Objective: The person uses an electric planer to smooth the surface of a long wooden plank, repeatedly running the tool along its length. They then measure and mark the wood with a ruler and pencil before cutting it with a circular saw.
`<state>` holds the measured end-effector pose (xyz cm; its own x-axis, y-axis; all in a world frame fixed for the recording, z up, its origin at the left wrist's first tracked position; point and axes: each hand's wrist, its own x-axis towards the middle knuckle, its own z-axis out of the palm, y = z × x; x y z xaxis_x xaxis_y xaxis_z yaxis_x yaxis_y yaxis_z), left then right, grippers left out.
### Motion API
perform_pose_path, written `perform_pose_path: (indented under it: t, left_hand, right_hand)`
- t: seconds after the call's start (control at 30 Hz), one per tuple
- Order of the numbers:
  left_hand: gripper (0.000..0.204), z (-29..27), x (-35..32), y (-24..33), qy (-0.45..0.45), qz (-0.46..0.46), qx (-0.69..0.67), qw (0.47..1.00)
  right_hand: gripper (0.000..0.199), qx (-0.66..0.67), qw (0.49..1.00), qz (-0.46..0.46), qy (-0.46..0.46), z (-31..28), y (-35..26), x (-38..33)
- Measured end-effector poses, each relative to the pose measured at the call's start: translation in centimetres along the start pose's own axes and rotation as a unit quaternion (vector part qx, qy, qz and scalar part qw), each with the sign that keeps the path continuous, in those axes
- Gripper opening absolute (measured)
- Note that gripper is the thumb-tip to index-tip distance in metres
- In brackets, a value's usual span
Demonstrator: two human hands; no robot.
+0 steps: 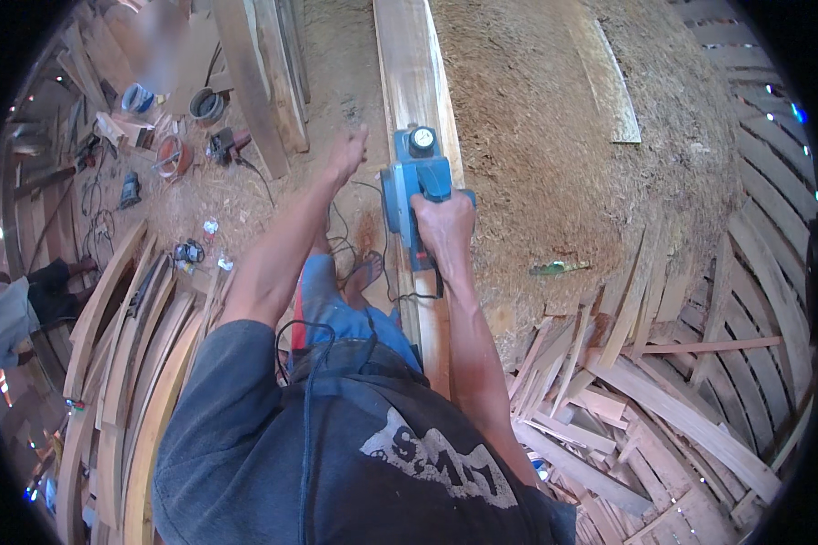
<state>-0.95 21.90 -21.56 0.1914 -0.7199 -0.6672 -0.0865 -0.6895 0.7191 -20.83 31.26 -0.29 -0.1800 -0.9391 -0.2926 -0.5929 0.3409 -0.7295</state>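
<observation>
A blue electric hand planer (415, 182) with a round black-and-white knob at its front sits on a long pale wooden board (411, 64). My right hand (445, 222) is wrapped round the planer's rear handle. To the left of the planer, my left hand (349, 154) is held in the air, apart from both tool and board, its fingers stretched out and nothing in them. A dark power cord (386, 272) loops beside the board near my foot. The planer's underside is hidden.
Wood shavings (536, 136) cover the ground on the right, where a loose plank (613, 82) lies. Curved timbers (109, 363) are stacked at left; scrap wood (600, 418) heaps up at lower right. Power tools and buckets (173, 156) stand upper left. Another person (27, 313) is at far left.
</observation>
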Motion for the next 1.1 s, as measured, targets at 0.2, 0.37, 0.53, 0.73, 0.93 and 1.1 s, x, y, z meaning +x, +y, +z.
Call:
perform_pose_path:
  t: [0.2, 0.37, 0.53, 0.73, 0.93, 1.1]
  left_hand:
    - [0.033, 1.7, -7.1, -10.8, -0.245, 0.093, 0.146, 0.954]
    - [0.042, 4.6, -14.7, -12.2, -0.332, 0.204, 0.101, 0.915]
    - [0.045, 4.5, -15.7, -12.1, -0.401, 0.142, 0.129, 0.896]
    - [0.045, 3.7, -14.4, -10.1, -0.417, 0.067, 0.087, 0.902]
    - [0.063, 1.4, -9.2, -5.6, -0.400, 0.105, 0.118, 0.903]
    - [0.065, -0.2, -2.9, -4.2, -0.411, 0.094, 0.147, 0.895]
  right_hand:
    - [0.036, -0.031, 0.999, -0.010, 0.005, 1.0, -1.9, 4.8]
    - [0.034, 0.007, 1.000, -0.009, 0.009, 2.4, -4.1, 8.5]
    - [0.034, -0.006, 0.999, -0.045, 0.028, 5.1, -4.1, 13.9]
    - [0.034, -0.004, 0.998, -0.061, 0.029, 7.1, -5.4, 19.6]
    - [0.031, 0.008, 0.999, -0.046, 0.029, 8.8, -7.8, 25.5]
    - [0.030, 0.003, 0.999, -0.036, 0.022, 10.1, -11.9, 30.5]
